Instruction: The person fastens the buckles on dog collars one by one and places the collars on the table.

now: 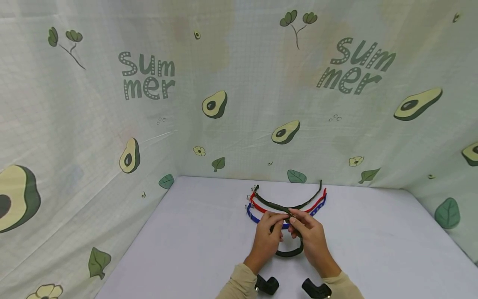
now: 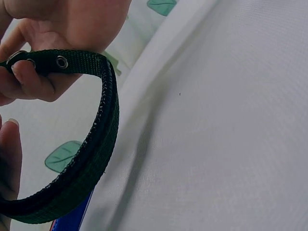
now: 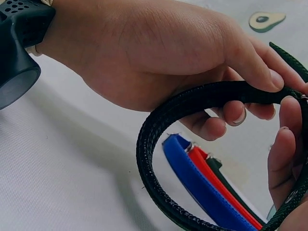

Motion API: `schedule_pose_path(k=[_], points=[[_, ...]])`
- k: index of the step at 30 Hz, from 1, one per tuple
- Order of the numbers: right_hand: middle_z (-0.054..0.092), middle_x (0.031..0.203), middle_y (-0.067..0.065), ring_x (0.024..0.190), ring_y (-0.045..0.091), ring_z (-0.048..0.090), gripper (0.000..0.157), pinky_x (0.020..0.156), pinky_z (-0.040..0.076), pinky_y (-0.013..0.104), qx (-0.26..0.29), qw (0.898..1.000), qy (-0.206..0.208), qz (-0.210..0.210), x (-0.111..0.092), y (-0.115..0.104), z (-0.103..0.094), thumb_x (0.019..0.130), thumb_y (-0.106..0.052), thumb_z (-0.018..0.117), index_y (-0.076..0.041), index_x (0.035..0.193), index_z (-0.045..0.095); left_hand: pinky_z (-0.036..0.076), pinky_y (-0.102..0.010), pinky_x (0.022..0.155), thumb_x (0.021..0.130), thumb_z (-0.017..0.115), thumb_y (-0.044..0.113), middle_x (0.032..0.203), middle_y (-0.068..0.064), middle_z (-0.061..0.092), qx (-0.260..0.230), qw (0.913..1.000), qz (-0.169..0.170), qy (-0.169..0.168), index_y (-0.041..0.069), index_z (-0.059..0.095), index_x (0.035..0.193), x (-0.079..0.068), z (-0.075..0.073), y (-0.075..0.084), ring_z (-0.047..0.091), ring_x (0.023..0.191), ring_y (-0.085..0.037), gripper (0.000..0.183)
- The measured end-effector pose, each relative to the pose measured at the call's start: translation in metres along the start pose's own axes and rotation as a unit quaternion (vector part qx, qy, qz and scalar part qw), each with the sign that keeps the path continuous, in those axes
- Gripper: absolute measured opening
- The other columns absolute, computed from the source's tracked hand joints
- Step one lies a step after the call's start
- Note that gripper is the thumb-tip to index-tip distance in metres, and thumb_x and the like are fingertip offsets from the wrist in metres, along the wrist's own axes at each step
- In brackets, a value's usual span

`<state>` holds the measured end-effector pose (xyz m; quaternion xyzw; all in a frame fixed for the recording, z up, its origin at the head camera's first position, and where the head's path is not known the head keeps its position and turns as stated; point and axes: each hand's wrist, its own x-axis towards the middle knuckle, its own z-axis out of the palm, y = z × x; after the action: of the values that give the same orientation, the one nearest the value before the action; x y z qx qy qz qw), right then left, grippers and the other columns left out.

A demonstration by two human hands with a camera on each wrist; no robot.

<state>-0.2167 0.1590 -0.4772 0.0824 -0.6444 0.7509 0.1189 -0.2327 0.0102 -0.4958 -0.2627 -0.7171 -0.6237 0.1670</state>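
Both hands hold a dark green webbing collar (image 1: 289,253) bent into a loop that hangs toward the person. My left hand (image 1: 267,234) pinches one end, and my right hand (image 1: 313,240) pinches the other, their fingertips meeting at the top of the loop. In the left wrist view, a metal eyelet (image 2: 61,61) shows on the strap, and a padded dark lining runs along its inside. The right wrist view shows the thumb pressing the strap against curled fingers near a small metal piece. The joint itself is partly hidden by fingertips.
Beyond the hands, a blue collar (image 1: 255,218), a red collar (image 1: 258,207) and another dark green collar (image 1: 274,205) lie curved one behind another on the white table (image 1: 186,249). A patterned cloth (image 1: 246,83) hangs around the table's back and sides.
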Motion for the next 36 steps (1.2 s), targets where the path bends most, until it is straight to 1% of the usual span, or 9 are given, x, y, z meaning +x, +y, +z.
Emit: schedule_pose_path(k=[5,9,14,16,20,25,29,33,36], points=[[0.065,0.091,0.009,0.071,0.014,0.062,0.031,0.059,0.053,0.026,-0.013,1.0,-0.001,0.004,0.001,0.0,0.0,0.099,-0.008,0.063,0.011,0.124,0.06,0.054,-0.024,0.055,0.102,0.054,0.003,0.106,-0.007,0.055,0.01,0.9999,-0.002,0.006,0.008,0.072,0.114,0.001,0.001,0.002,0.056,0.063,-0.007,0.023],[0.065,0.092,0.01,0.072,0.015,0.062,0.03,0.06,0.053,0.027,-0.026,1.0,0.002,0.014,0.001,-0.002,0.0,0.099,-0.008,0.063,0.009,0.123,0.061,0.053,-0.024,0.055,0.1,0.053,-0.003,0.105,-0.011,0.056,0.011,0.9999,-0.005,0.006,0.003,0.071,0.111,0.003,-0.001,0.017,0.057,0.062,-0.013,0.022],[0.065,0.093,0.013,0.072,0.017,0.062,0.027,0.061,0.054,0.028,-0.037,0.999,0.006,0.029,0.001,-0.003,0.0,0.099,-0.008,0.062,0.008,0.122,0.062,0.054,-0.023,0.059,0.1,0.055,-0.002,0.104,-0.01,0.056,-0.012,0.999,-0.043,0.003,0.0,0.071,0.108,0.004,-0.006,0.034,0.058,0.064,-0.016,0.018],[0.064,0.093,0.016,0.072,0.017,0.062,0.026,0.061,0.054,0.028,-0.038,0.999,0.007,0.034,0.001,-0.003,0.0,0.099,-0.007,0.061,0.008,0.121,0.062,0.053,-0.023,0.059,0.1,0.056,0.0,0.102,-0.009,0.056,-0.024,0.9977,-0.063,0.007,0.001,0.071,0.108,0.004,-0.005,0.03,0.059,0.065,-0.015,0.016],[0.064,0.092,0.021,0.071,0.017,0.062,0.024,0.06,0.054,0.028,-0.031,0.999,0.012,0.042,0.001,-0.001,0.0,0.099,-0.002,0.059,0.009,0.12,0.062,0.052,-0.023,0.058,0.099,0.061,0.007,0.097,-0.005,0.059,-0.036,0.9949,-0.093,0.016,0.008,0.07,0.11,0.003,-0.003,0.012,0.059,0.064,-0.011,0.014],[0.064,0.09,0.024,0.069,0.016,0.062,0.023,0.059,0.054,0.028,-0.012,0.999,0.018,0.044,0.002,0.0,0.001,0.097,0.001,0.058,0.01,0.118,0.062,0.054,-0.025,0.059,0.098,0.065,0.015,0.092,-0.001,0.063,-0.056,0.9918,-0.113,0.019,0.014,0.067,0.111,0.003,-0.003,-0.001,0.061,0.065,-0.011,0.013],[0.064,0.084,0.02,0.067,0.015,0.062,0.024,0.057,0.053,0.027,0.017,0.999,0.017,0.044,0.001,0.0,0.001,0.096,0.003,0.058,0.015,0.117,0.06,0.056,-0.027,0.06,0.097,0.068,0.018,0.098,-0.002,0.064,-0.084,0.9891,-0.118,0.024,0.013,0.064,0.114,0.004,-0.003,-0.001,0.065,0.069,-0.022,0.018],[0.063,0.082,0.016,0.066,0.014,0.062,0.026,0.057,0.053,0.027,0.037,0.998,0.012,0.048,0.001,-0.002,0.001,0.096,0.004,0.056,0.018,0.117,0.057,0.056,-0.028,0.062,0.095,0.07,0.016,0.106,-0.003,0.066,-0.108,0.9863,-0.121,0.028,0.014,0.058,0.128,0.005,-0.005,-0.001,0.066,0.076,-0.039,0.035],[0.062,0.083,0.017,0.067,0.015,0.062,0.026,0.058,0.053,0.027,0.039,0.998,0.007,0.051,0.0,-0.003,0.001,0.096,0.004,0.054,0.018,0.118,0.057,0.057,-0.028,0.064,0.095,0.07,0.015,0.109,-0.003,0.067,-0.12,0.9851,-0.12,0.029,0.018,0.052,0.137,0.006,-0.006,-0.001,0.066,0.08,-0.042,0.046]])
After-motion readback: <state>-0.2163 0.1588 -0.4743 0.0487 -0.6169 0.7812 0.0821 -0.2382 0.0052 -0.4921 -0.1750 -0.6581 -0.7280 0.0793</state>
